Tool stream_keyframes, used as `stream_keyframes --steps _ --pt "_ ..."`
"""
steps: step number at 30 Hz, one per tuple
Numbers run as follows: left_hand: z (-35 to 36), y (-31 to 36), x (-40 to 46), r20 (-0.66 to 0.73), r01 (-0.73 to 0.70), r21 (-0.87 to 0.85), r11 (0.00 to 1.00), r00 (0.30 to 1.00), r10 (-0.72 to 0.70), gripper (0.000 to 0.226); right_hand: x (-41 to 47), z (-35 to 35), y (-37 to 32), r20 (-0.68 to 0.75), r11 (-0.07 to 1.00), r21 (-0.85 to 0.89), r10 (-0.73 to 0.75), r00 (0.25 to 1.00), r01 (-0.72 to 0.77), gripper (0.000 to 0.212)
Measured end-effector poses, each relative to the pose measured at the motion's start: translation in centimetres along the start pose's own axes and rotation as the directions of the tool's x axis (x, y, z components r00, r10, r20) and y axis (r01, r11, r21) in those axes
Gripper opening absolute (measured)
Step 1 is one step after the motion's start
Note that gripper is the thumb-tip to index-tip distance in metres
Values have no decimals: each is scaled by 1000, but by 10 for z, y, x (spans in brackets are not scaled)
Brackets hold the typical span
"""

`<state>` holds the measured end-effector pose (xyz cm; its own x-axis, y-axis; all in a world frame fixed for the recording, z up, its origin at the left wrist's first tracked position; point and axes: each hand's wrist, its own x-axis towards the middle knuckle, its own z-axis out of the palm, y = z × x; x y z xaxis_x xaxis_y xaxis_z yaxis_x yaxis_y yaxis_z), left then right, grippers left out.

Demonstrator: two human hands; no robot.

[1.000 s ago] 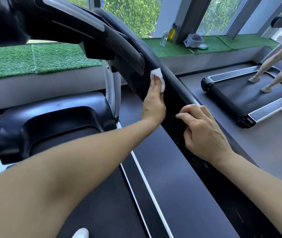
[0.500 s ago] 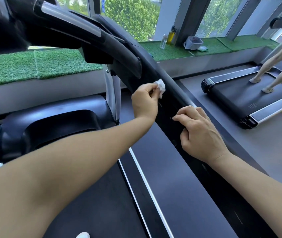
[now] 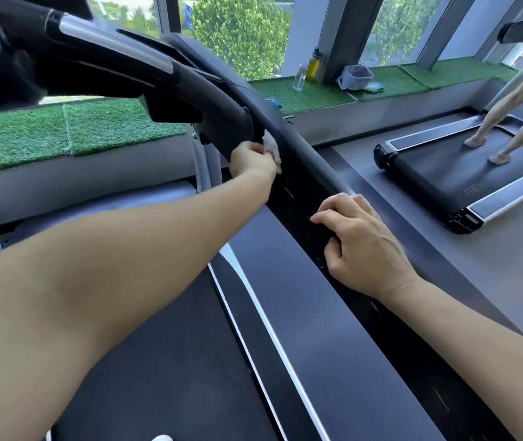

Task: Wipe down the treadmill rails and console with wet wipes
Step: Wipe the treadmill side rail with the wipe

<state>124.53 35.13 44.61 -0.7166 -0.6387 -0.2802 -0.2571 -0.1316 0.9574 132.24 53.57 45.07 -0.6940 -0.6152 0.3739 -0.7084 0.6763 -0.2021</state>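
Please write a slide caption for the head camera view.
Left hand wipes treadmill rail with wet wipe; right hand grips rail.

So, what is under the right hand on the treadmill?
Under the right hand lies the black side rail, which the fingers curl over. The rail surface beneath the palm is covered. The left hand holds the wet wipe further up.

Left grip (image 3: 252, 160) clenched, right grip (image 3: 360, 246) curled.

This is a gym: the near treadmill (image 3: 285, 313) with its black rail (image 3: 311, 160) fills the view, and on a second treadmill (image 3: 428, 173) to the right a person (image 3: 514, 100) walks barefoot. Tall windows (image 3: 247, 30) run above a ledge of fake grass (image 3: 79, 128) holding bottles (image 3: 314, 65).
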Motion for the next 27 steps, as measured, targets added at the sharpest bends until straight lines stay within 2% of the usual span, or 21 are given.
stream_keyframes --steps 3,10,16,21,24,26,27 --pt "8 -29 -16 104 123 -95 988 988 -113 19 0 -2 0 4 1000 4 -6 1000 6 42" --pt "0 15 7 46 175 -302 937 984 -170 25 1 -2 1 6 1000 4 -9 1000 9 40" --pt "2 3 -8 99 181 -214 960 982 -163 20 0 -3 -1 19 1000 12 -11 1000 11 40" --pt "-6 22 5 -57 125 -274 953 988 -146 30 0 -2 0 8 1000 9 -17 1000 17 40" --pt "-8 28 5 -63 87 -192 978 993 -101 32 1 -2 0 10 1000 5 -23 1000 23 39" --pt "-11 25 -8 -78 91 -56 994 992 -96 32 1 -2 0 17 1000 8 -27 999 27 38" --pt "-11 17 -14 -39 90 -18 996 995 -91 32 0 -3 0 23 999 6 -36 999 36 37"
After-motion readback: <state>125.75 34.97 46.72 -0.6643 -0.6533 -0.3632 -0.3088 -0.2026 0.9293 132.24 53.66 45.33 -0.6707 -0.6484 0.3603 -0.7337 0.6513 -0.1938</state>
